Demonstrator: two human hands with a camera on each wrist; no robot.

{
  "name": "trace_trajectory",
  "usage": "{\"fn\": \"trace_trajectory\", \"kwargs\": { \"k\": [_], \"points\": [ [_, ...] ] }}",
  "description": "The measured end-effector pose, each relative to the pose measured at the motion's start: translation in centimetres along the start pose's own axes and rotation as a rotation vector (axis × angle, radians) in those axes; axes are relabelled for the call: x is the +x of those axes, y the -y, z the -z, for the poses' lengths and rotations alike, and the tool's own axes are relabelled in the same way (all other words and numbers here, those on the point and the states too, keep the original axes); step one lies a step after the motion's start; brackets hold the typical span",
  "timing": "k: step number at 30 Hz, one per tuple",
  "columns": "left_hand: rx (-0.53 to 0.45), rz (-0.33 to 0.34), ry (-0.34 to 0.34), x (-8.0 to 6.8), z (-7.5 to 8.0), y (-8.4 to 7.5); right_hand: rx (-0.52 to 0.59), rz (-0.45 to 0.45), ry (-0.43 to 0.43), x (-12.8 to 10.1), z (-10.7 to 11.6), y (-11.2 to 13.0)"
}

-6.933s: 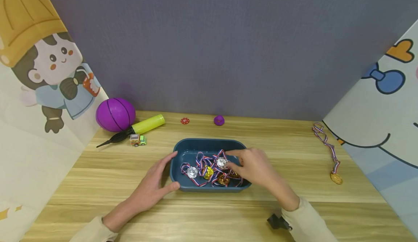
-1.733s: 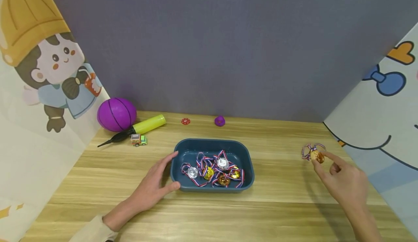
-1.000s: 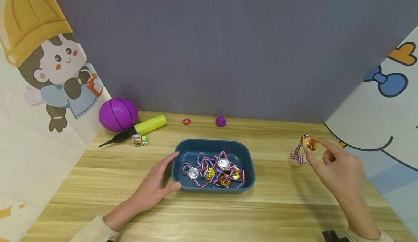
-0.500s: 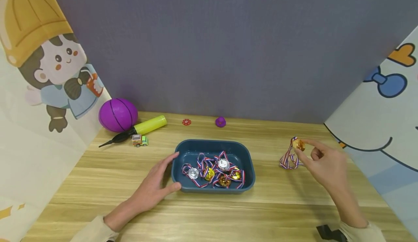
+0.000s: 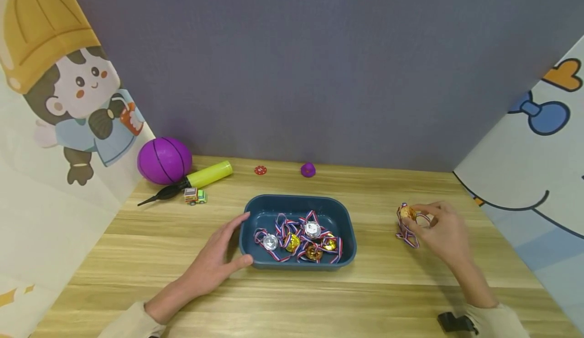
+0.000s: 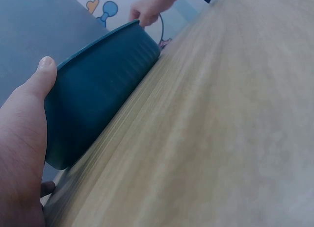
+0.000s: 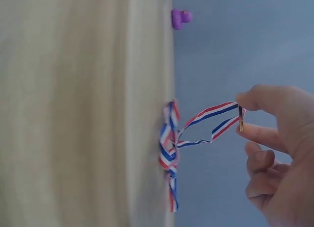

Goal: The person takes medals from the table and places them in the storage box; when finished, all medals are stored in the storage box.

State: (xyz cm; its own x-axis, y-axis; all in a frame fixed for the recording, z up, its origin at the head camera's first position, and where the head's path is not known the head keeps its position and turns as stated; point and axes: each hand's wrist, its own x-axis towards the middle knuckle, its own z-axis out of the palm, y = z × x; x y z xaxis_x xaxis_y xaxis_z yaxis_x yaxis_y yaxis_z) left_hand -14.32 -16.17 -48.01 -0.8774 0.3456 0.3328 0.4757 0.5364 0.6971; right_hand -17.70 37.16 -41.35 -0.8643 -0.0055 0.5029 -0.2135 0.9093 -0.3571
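Observation:
My right hand (image 5: 444, 231) pinches a gold medal (image 5: 407, 213) by its edges between thumb and forefinger, above the table at the right. Its red, white and blue ribbon (image 7: 169, 138) hangs down and bunches on the tabletop. The other fingers of that hand are bent toward the palm. At the middle sits a dark blue plastic bin (image 5: 296, 266) with several ribboned medals inside: silver medals (image 5: 312, 229), gold ones (image 5: 292, 242) and a bronze-coloured one (image 5: 313, 252). My left hand (image 5: 210, 259) rests against the bin's left end, thumb and fingers extended; its thumb (image 6: 46, 70) touches the wall.
Toward the back left are a purple ball (image 5: 165, 160), a yellow and black hand pump (image 5: 207, 175) and a small toy truck (image 5: 195, 196). A red chip (image 5: 260, 170) and a small purple toy (image 5: 308, 170) lie near the grey back panel (image 5: 296, 74).
My right hand was at the silver medal in the bin, then picked up the gold medal at the far right. It has carried it leftward and lowered it slightly. The left hand stays put.

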Motion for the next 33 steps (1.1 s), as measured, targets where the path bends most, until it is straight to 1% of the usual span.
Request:
{"fn": "trace_trajectory", "kwargs": {
  "k": [7, 13, 18, 22, 28, 33],
  "points": [
    [0.000, -0.007, -0.003, 0.1, 0.0, -0.1, 0.041, -0.033, 0.115, -0.1, -0.8, -0.9],
    [0.000, 0.005, -0.001, 0.0, 0.1, -0.2, 0.039, -0.086, 0.258, -0.3, -1.0, -1.6],
    [-0.002, 0.008, -0.002, 0.0, 0.0, -0.2, 0.035, -0.081, 0.330, -0.3, -1.4, -2.1],
    [-0.005, 0.005, -0.001, 0.1, 0.0, -0.1, 0.031, -0.064, 0.347, -0.4, -1.7, -2.4],
    [-0.008, 0.003, 0.000, 0.1, 0.0, -0.1, 0.017, -0.056, 0.320, -0.7, -2.0, -2.4],
    [-0.006, 0.000, -0.002, 0.0, 0.0, 0.0, 0.025, -0.089, 0.331, -0.8, -2.0, -2.2]
  ]
}}
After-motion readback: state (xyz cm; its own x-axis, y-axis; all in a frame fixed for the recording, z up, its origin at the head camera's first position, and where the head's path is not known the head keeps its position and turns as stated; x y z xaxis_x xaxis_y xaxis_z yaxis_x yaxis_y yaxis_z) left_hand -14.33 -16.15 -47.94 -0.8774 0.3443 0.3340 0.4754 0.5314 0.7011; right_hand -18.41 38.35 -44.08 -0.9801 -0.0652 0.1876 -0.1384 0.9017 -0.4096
